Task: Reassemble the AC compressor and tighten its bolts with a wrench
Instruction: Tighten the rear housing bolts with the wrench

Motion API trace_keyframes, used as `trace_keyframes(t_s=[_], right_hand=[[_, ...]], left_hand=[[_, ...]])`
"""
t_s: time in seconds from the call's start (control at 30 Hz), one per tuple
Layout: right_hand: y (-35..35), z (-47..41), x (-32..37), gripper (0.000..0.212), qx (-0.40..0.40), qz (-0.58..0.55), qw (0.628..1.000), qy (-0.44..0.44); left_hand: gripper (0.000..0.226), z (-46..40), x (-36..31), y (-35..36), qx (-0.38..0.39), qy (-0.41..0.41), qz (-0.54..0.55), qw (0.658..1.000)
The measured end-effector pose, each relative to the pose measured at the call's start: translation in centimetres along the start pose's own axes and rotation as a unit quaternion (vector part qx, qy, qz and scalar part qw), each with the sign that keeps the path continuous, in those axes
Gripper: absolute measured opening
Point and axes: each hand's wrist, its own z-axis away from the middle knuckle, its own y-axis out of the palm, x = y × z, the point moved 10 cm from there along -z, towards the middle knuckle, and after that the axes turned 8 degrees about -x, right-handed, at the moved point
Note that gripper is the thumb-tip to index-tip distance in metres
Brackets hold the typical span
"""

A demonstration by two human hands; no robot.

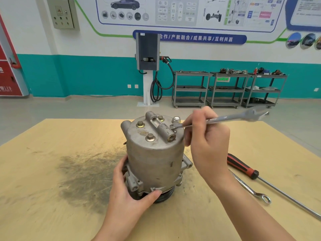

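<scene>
Workshop walls in white and teal stand behind a tan board tabletop [52,171] marked with a dark greasy smudge [86,171] off to the left of the left hand. Standing upright on this board, its long axis vertical, is the grey cast-metal cylindrical AC compressor [154,157], pulley end down and bolted cover up.

The left hand [128,193] grips the compressor's lower flange, fingers wrapped round the far side and thumb across the front, steadying it. The right hand [206,141] is closed round the shank of a long silver combination wrench [224,118], holding it near its inner end. From that hand the wrench's working head reaches left, onto a bolt on the right side of the cover, just behind the raised port boss [164,130]; its free open-jawed end sticks out up and to the right, blurred. Whether the head is fully seated on the bolt I cannot tell, as the boss partly hides it.

Three brass-washered hex bolts [150,137] show on the cover, all left of the right hand and apparently seated. The coming turn hinges on the handle lying roughly level and pointing right, so the right hand, the nearer one, can sweep it about the vertical bolt axis.

Just right of the right forearm lie a second silver ring spanner [251,190] and a red-and-black-handled long screwdriver [243,166]. Grey metal trolleys [225,89] and a wall-side charging post [147,66] stand well beyond.
</scene>
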Motion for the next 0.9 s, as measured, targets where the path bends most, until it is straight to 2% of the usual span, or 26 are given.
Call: trace_keyframes(t_s=[0.07, 0.13, 0.2, 0.3, 0.4, 0.53, 0.63, 0.73, 0.8, 0.83, 0.9], right_hand=[[0.7, 0.3, 1.7, 0.053, 0.031, 0.066, 0.993, -0.089], [0.5, 0.2, 2.1, 0.050, 0.028, 0.062, 0.993, -0.099], [-0.5, -0.3, 1.3, 0.038, 0.002, -0.010, 0.999, -0.039], [-1.0, -0.7, -1.7, 0.047, -0.025, -0.077, 0.991, 0.110], [-0.1, -0.4, -4.5, 0.048, 0.001, -0.118, 0.966, 0.232], [0.4, 0.1, -6.4, 0.046, 0.021, -0.140, 0.943, 0.302], [0.0, -0.2, -4.9, 0.049, 0.014, -0.097, 0.969, 0.225], [0.1, -0.3, -0.3, 0.049, 0.022, 0.011, 1.000, 0.001], [1.1, 0.5, 2.2, 0.056, 0.052, 0.090, 0.987, -0.123], [1.3, 0.6, 2.6, 0.059, 0.059, 0.113, 0.981, -0.146], [0.8, 0.2, 2.3, 0.057, 0.044, 0.100, 0.987, -0.119]], left_hand=[[0.100, 0.0, 0.1, 0.0, 0.000, 0.002, 0.002, 1.000], [0.100, 0.0, 0.1, 0.0, 0.001, 0.002, 0.003, 1.000], [0.100, 0.0, 0.1, 0.0, 0.002, 0.004, 0.006, 1.000], [0.100, -0.1, 0.1, 0.1, 0.003, 0.007, 0.006, 1.000], [0.100, -0.1, 0.0, 0.1, 0.003, 0.010, 0.003, 1.000], [0.100, -0.1, -0.1, 0.0, 0.000, 0.008, 0.000, 1.000], [0.099, -0.2, -0.1, 0.0, -0.001, 0.009, -0.001, 1.000], [0.100, -0.2, -0.1, -0.1, -0.003, 0.004, -0.005, 1.000], [0.099, -0.1, -0.1, 0.0, -0.003, 0.002, -0.004, 1.000], [0.099, -0.1, -0.1, 0.0, -0.002, 0.001, -0.002, 1.000], [0.100, -0.1, 0.0, 0.0, -0.001, 0.000, -0.001, 1.000]])
